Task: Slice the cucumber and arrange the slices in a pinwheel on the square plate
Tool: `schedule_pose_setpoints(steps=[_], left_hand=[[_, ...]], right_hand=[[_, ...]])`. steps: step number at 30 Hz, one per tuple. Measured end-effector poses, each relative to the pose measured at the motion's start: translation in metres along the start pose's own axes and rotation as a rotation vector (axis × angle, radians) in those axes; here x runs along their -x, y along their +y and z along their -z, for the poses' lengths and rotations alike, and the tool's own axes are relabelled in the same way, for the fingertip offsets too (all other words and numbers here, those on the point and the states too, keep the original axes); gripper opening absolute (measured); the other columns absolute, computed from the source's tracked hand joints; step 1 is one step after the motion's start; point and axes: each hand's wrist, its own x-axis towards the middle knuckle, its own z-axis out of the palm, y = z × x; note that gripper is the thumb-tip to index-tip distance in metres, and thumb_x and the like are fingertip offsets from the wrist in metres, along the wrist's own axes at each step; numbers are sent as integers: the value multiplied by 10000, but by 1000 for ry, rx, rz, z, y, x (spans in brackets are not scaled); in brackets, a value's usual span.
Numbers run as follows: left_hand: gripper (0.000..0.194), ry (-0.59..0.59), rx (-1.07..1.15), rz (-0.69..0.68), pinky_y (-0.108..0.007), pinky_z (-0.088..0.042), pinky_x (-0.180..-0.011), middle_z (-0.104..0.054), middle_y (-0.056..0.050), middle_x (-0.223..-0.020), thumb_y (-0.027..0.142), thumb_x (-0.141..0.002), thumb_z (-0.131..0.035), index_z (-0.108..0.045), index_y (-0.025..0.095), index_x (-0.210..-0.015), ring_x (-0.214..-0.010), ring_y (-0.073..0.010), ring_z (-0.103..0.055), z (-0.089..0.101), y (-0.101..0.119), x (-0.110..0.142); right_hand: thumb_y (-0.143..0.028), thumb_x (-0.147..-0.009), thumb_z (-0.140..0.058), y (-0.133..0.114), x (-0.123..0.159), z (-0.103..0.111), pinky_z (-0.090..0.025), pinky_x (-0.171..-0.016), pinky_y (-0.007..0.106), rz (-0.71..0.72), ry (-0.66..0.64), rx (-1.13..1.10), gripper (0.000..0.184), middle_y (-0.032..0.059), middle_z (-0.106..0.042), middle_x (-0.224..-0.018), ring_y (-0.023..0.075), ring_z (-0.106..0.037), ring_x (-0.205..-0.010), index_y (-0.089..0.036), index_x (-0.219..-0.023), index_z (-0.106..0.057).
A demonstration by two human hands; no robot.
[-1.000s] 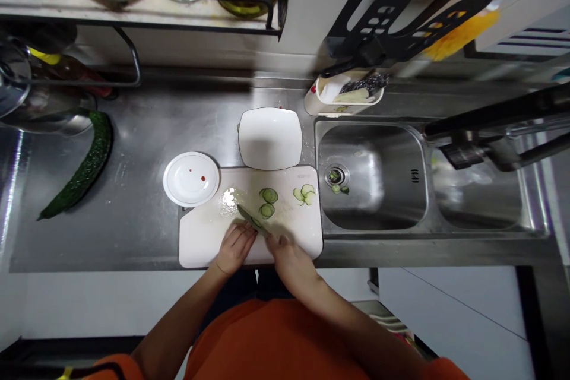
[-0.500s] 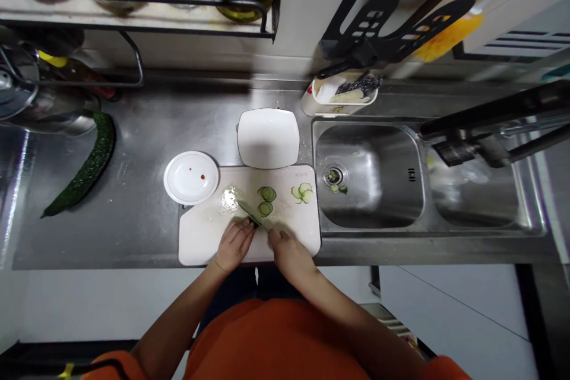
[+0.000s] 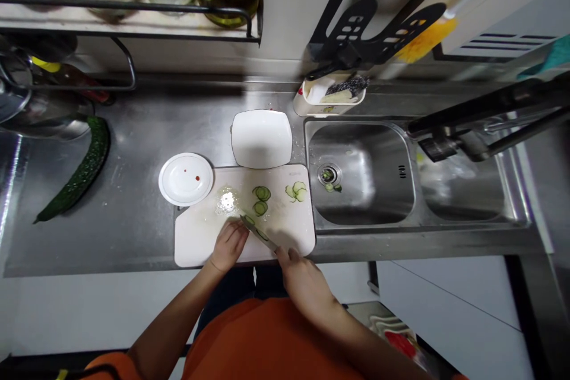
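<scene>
My right hand (image 3: 307, 282) grips the handle of a kitchen knife (image 3: 268, 242). Its blade slants up and left over the white cutting board (image 3: 200, 237), its tip by my left fingertips. Thin cucumber slices (image 3: 262, 236) lie along or cling to the blade. My left hand (image 3: 229, 244) rests at the board's near side with fingers bent together; whatever they hold is hidden. Beyond the knife lie a small group of overlapping cucumber slices (image 3: 260, 200) and, to the right, a fanned group of paler slices (image 3: 296, 191). A wet patch glistens on the board's left half.
A round white plate (image 3: 171, 187) with red specks overlaps the board's upper left. Behind the board stands a squarish white dish (image 3: 262, 139). A whole cucumber (image 3: 84, 175) lies far left. On the right is a steel sink (image 3: 369, 190) with scraps near its drain, below a dark faucet (image 3: 481, 119).
My right hand has drawn the knife down and right, away from my left fingers, baring slices along the blade. The whole view has shifted slightly.
</scene>
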Motion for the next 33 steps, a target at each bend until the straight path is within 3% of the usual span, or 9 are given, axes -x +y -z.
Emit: schedule_pose_setpoints(steps=[12,33], left_hand=[[144,-4,-6,-8,-380,-534,-854,-634,-73,-893,112,-869,-548,-606,154,-994,-918,-185,-614,0,-2,1],[153,-3,17,-24,-372,-532,-832,-628,-65,-874,77,-856,-550,-591,155,-981,-890,-177,-610,-2,-2,1]], right_hand=[[-2,-837,-296,0,3,0,-431,-594,266,-5,-20,21,487,90,-639,-979,208,-655,-756,-206,-1211,-534],[-6,-872,-306,-6,-3,20,-461,-608,235,-2,-48,43,433,108,-665,-959,200,-679,-781,-185,-1173,-562]])
